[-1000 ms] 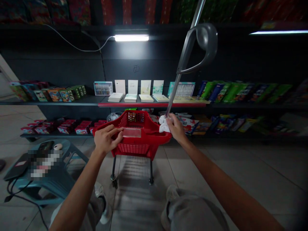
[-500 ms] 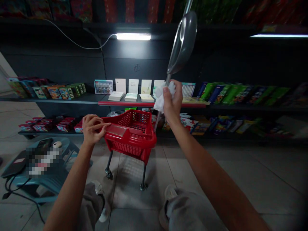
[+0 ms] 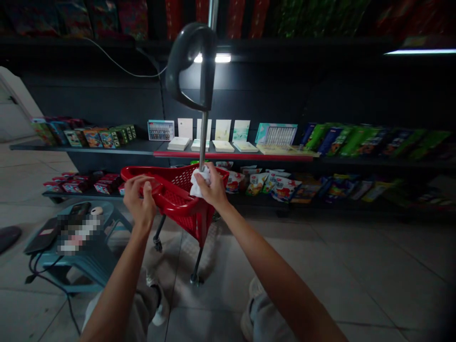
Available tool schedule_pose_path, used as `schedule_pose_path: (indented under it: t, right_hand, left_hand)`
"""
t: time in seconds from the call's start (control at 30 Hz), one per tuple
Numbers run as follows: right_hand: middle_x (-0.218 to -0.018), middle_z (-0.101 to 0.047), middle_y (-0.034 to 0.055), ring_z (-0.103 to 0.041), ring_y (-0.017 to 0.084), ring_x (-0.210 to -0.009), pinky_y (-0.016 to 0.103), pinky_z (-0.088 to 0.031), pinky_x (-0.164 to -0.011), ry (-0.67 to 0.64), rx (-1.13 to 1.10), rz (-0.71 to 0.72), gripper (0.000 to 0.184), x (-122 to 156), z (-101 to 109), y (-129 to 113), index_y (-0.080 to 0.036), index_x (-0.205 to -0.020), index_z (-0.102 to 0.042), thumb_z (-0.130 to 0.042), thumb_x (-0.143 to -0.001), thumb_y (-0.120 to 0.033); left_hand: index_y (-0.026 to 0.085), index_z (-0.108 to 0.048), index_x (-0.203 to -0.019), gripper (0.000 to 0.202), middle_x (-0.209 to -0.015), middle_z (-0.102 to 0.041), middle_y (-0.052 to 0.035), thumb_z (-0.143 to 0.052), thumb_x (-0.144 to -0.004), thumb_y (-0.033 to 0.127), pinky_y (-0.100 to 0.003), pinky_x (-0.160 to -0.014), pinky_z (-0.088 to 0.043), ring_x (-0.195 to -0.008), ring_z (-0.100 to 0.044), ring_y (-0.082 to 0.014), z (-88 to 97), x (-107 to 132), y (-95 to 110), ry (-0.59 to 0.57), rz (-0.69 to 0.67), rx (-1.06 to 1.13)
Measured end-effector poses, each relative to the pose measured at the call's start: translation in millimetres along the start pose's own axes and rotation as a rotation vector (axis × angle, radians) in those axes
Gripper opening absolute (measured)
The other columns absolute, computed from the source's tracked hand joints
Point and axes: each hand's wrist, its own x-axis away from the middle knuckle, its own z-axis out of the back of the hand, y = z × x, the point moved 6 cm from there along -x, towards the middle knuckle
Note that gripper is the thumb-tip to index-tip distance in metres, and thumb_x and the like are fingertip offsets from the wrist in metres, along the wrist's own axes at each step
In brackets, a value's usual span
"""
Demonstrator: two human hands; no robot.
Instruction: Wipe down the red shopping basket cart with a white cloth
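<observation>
My right hand (image 3: 213, 187) is closed on a crumpled white cloth (image 3: 197, 184), which is wrapped against a thin metal pole (image 3: 203, 137). Higher up, a dark grey loop-shaped handle (image 3: 173, 71) is fixed to the pole. The pole's lower end is hidden behind my hand and the cloth. Below them stands a small red plastic shopping cart (image 3: 178, 207) on thin legs with casters. My left hand (image 3: 139, 204) is at the left part of the cart's handle, thumb raised and fingers apart; whether it touches the handle I cannot tell.
A blue-green stool (image 3: 81, 266) at the left carries a dark device and cables. Ahead, dark shelves (image 3: 107, 151) hold boxes, white booklets (image 3: 223, 146) and snack bags (image 3: 285, 187). A lit tube lamp (image 3: 223, 58) hangs behind the pole. My feet are on the tiled floor.
My right hand with the cloth has moved down and left. The pole and loop handle have swung left and now stand nearly upright. The cart has turned, and my left hand's grip has loosened.
</observation>
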Motion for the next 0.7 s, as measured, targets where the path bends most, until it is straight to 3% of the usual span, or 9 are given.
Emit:
schedule_pose_path:
  t: [0.13, 0.2, 0.37, 0.53, 0.7]
  right_hand:
    - [-0.087, -0.067, 0.0021, -0.063, 0.015, -0.075, 0.024, -0.047, -0.069, -0.181, -0.075, -0.039, 0.036, 30, -36, 20, -0.02, -0.104, -0.059, -0.056, -0.096, -0.054]
    - [-0.091, -0.068, 0.0033, -0.064, 0.016, -0.08, 0.025, -0.047, -0.072, -0.236, -0.089, -0.017, 0.036, 33, -48, 25, -0.019, -0.106, -0.061, -0.056, -0.097, -0.053]
    - [-0.102, -0.069, 0.0067, -0.066, 0.019, -0.091, 0.029, -0.049, -0.084, -0.33, -0.032, 0.082, 0.035, 26, -68, 37, -0.018, -0.112, -0.063, -0.054, -0.1, -0.049]
    - [-0.122, -0.069, 0.0097, -0.065, 0.02, -0.113, 0.03, -0.048, -0.098, -0.392, 0.095, 0.092, 0.033, 23, -82, 63, -0.019, -0.122, -0.064, -0.053, -0.102, -0.042]
    - [-0.127, -0.067, 0.01, -0.062, 0.019, -0.119, 0.029, -0.046, -0.101, -0.425, 0.268, 0.011, 0.035, 20, -77, 101, -0.019, -0.124, -0.064, -0.045, -0.105, -0.041]
  left_hand:
    - [0.023, -0.073, -0.1, 0.026, -0.095, -0.072, -0.0041, -0.051, -0.097, 0.036, -0.032, -0.077, -0.042, -0.081, -0.064, -0.0188, -26.6, 20, 51, -0.338, -0.07, -0.194]
    - [0.022, -0.074, -0.093, 0.025, -0.083, -0.072, -0.005, -0.054, -0.095, 0.038, -0.033, -0.073, -0.038, -0.071, -0.061, -0.0197, -34.2, 25, 55, -0.366, -0.106, -0.346]
    - [0.021, -0.057, -0.06, 0.036, -0.061, -0.063, -0.0048, -0.054, -0.092, 0.035, -0.032, -0.067, -0.033, -0.059, -0.054, -0.0174, -33.5, 18, 22, -0.252, -0.201, -0.424]
    - [0.022, -0.047, -0.053, 0.039, -0.053, -0.052, -0.0011, -0.053, -0.09, 0.031, -0.031, -0.065, -0.032, -0.054, -0.045, -0.0148, -27.5, 6, -10, -0.199, -0.269, -0.342]
    - [0.023, -0.042, -0.053, 0.039, -0.057, -0.049, -0.0018, -0.055, -0.089, 0.029, -0.032, -0.071, -0.036, -0.061, -0.046, -0.0169, -26.2, -3, -35, -0.066, -0.187, -0.381]
